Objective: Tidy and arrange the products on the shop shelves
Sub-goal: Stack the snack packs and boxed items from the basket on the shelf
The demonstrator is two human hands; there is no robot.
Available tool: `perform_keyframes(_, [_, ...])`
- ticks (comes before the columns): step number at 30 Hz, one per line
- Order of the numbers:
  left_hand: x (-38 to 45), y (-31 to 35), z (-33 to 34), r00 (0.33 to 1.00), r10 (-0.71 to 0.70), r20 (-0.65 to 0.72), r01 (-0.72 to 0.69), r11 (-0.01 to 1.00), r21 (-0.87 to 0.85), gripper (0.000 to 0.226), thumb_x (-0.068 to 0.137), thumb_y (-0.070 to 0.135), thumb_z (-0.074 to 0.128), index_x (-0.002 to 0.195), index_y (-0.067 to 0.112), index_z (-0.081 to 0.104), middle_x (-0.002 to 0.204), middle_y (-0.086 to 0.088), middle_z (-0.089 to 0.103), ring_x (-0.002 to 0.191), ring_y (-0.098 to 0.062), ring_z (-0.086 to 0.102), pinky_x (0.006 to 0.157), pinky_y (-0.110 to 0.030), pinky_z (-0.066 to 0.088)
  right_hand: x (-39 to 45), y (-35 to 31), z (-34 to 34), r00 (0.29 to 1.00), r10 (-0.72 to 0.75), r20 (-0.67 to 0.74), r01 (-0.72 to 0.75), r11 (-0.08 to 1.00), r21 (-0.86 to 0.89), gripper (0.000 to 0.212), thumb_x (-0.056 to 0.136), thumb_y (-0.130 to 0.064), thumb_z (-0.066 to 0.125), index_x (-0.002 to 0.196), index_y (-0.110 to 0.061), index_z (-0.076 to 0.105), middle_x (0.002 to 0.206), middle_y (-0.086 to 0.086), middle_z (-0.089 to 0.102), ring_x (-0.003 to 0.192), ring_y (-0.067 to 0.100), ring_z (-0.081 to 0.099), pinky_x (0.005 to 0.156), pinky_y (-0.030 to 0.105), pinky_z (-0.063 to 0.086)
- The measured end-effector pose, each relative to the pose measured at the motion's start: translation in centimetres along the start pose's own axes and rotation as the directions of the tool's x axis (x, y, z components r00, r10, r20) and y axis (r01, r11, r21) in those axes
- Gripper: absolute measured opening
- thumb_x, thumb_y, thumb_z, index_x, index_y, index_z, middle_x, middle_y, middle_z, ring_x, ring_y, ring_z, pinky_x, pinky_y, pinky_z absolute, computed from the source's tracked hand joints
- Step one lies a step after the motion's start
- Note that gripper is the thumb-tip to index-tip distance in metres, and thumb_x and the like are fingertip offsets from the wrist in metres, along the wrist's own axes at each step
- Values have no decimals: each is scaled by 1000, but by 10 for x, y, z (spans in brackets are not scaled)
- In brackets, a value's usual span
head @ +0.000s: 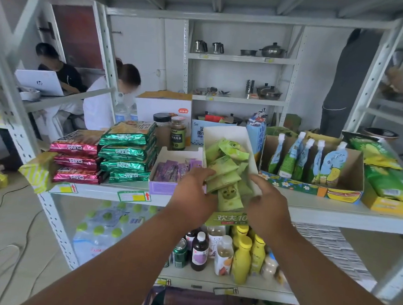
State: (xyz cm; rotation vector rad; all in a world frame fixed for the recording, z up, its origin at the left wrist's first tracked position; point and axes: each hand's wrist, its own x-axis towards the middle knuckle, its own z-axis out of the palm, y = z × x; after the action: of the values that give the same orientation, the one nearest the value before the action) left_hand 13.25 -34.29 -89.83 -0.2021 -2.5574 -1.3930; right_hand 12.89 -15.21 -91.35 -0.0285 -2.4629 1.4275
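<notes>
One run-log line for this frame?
stage: tidying | left hand: holds green packets | right hand: at packets, grip unclear | display box: on shelf

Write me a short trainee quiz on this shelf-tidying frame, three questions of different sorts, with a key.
1. True or false: both hands are at the box of green packets.
2. Which colour are the packets in the box just left of it? A) purple B) orange C) black
3. Fill in: the pink packs are stacked ___ of the green foil packs.

Key
1. True: the left hand and right hand touch its packets.
2. A: the purple packets.
3. Left.
</notes>
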Motion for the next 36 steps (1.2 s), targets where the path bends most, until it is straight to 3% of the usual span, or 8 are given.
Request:
perform_keyframes(3, [-25,6,-10,999,22,-31,-25,997,-77,60,88,13,74,143,31,60,130,5,62,106,-16,67,68,-12,53,-26,-21,-17,999,32,-10,-31,998,48,65,97,3,50,150,-32,57,76,3,68,38,3,41,40,21,37])
perform_keyframes(10, [-99,15,-43,997,7,-82,-47,871,-488,81,98,13,75,154,59,41,147,21,56,112,2,71,91,-40,65,-103,-51,-37,1000,13,18,-16,990,142,64,102,-1,44,147,-45,56,42,-11,42,36,8,26,38,26,27])
perform_keyframes(14, [-137,4,-68,1000,-19,-12,9,815,-579,75,102,24,73,153,65,38,123,4,76,120,-29,70,106,-67,53,-148,-54,-28,994,-44,102,34,995,94,62,103,-6,48,148,-48,53,43,-10,32,39,8,24,41,23,25])
perform_keyframes(17, [-170,-16,-79,997,-71,-16,48,806,-589,71,109,7,55,158,54,33,107,31,77,106,-4,74,95,-45,64,-181,-46,-16,980,-59,189,45,996,78,56,107,-11,48,143,-53,54,42,-8,42,36,7,26,39,19,25])
perform_keyframes(25, [-236,-108,-60,930,-324,174,365,753,-547,105,103,9,69,146,84,9,165,12,45,128,-24,69,94,-49,63,-254,23,55,936,100,338,-95,995,-31,58,110,-13,43,145,-59,50,65,-2,66,42,12,40,44,28,36])
perform_keyframes(30, [-250,-159,-35,904,-420,81,406,781,-475,93,101,24,69,147,82,13,136,64,36,138,28,33,119,-44,45,-276,70,99,904,185,387,-177,983,-56,53,109,-13,45,144,-52,51,65,-12,60,48,4,46,48,16,35])
perform_keyframes(34, [-250,-184,-15,892,-435,127,432,731,-528,82,109,-2,48,157,54,12,148,41,31,116,41,39,95,-5,47,-268,91,121,872,268,410,-268,962,-57,47,108,-17,48,141,-50,53,86,-15,59,66,-2,54,58,15,38])
perform_keyframes(36, [-251,-196,-3,881,-441,169,456,698,-552,86,109,-8,41,150,63,16,157,27,40,121,20,58,87,-14,56,-259,98,129,871,297,392,-305,951,-43,43,107,-21,49,139,-49,54,113,-11,68,94,4,63,73,21,44])
